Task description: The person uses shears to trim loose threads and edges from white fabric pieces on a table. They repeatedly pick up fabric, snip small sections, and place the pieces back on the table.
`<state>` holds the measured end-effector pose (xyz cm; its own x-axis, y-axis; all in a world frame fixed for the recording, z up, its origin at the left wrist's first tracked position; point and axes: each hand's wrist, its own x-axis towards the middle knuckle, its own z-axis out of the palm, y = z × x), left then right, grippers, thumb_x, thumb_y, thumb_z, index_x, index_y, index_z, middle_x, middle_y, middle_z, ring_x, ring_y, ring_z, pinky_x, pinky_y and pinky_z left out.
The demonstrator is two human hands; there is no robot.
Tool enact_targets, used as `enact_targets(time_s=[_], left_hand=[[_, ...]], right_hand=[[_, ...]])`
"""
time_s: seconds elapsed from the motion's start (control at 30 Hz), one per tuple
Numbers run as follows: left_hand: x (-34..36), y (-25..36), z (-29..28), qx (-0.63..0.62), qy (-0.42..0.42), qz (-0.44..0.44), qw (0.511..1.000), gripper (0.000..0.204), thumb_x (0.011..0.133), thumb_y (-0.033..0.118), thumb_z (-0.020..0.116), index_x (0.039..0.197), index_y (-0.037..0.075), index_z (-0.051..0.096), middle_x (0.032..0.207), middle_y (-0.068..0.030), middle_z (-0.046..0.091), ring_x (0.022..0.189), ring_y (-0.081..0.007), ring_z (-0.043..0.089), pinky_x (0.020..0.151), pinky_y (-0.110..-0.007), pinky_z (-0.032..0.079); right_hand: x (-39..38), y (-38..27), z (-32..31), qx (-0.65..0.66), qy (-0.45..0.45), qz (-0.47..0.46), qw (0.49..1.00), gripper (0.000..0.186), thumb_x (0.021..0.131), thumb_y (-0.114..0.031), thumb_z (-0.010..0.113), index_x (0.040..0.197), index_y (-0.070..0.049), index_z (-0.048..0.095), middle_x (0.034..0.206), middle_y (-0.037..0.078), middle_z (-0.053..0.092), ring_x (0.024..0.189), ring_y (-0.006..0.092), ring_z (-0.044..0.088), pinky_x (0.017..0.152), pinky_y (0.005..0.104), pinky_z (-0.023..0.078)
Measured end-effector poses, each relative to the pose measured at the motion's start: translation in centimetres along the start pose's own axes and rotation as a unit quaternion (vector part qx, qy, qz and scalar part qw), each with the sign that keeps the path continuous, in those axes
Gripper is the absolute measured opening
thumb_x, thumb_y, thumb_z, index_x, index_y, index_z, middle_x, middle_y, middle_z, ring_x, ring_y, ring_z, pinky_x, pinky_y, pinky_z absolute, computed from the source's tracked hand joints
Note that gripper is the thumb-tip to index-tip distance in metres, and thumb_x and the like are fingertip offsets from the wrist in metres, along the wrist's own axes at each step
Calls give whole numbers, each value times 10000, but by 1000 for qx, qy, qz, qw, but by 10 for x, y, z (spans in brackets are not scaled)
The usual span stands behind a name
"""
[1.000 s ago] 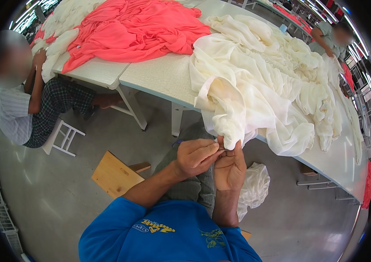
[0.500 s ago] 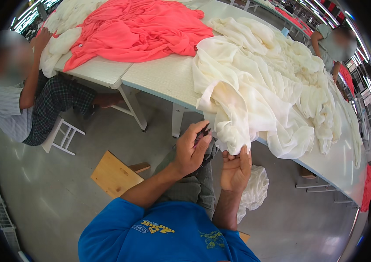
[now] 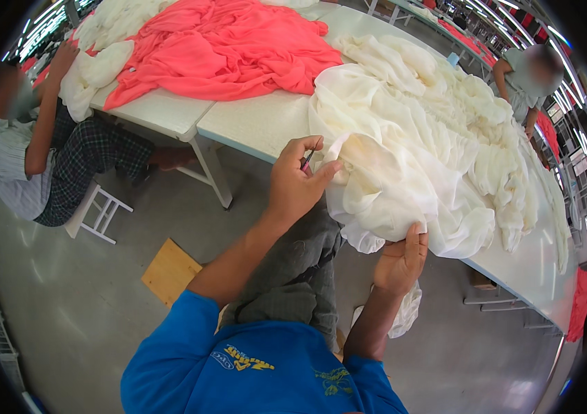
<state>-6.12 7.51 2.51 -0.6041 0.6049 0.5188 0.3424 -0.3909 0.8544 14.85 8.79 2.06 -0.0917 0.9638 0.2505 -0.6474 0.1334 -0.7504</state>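
Observation:
My left hand is closed around small thread snips, mostly hidden by the fingers, with a dark pointed end showing. Its thumb is at the left edge of a cream-white thin fabric; I cannot tell whether it grips the cloth too. My right hand pinches the lower edge of the same fabric between thumb and fingers. Between both hands the cloth spreads out and hangs past the table's near edge, its gathered folds running back over the tabletop.
A coral-pink cloth heap covers the far left table. The white table has its edge before my knees. A wooden stool stands at lower left. One person sits left on a white stool; another is at far right.
My left hand has moved up with the snips toward the cloth's left edge. My right hand has shifted right with the lower edge, so the fabric between them is spread wider.

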Motion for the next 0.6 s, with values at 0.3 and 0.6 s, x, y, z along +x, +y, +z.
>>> enact_targets(time_s=[0.3, 0.6], left_hand=[[36, -9, -3, -157, -82, -150, 973, 186, 945, 189, 693, 951, 14, 633, 689, 29, 552, 578, -23, 412, 503, -216, 368], [77, -13, -1, -332, -171, -215, 902, 189, 968, 246, 684, 927, 78, 608, 706, 38, 543, 444, -41, 412, 394, -207, 310]], right_hand=[[61, -12, 7, -9, -18, -41, 999, 298, 1069, -175, 464, 1307, -2, 509, 1293, 122, 610, 1172, 222, 602, 990, 387, 501], [135, -6, -6, -164, 42, -85, 982, 287, 1059, -184, 502, 1282, -5, 522, 1158, 107, 643, 1034, 165, 626, 902, 321, 522]])
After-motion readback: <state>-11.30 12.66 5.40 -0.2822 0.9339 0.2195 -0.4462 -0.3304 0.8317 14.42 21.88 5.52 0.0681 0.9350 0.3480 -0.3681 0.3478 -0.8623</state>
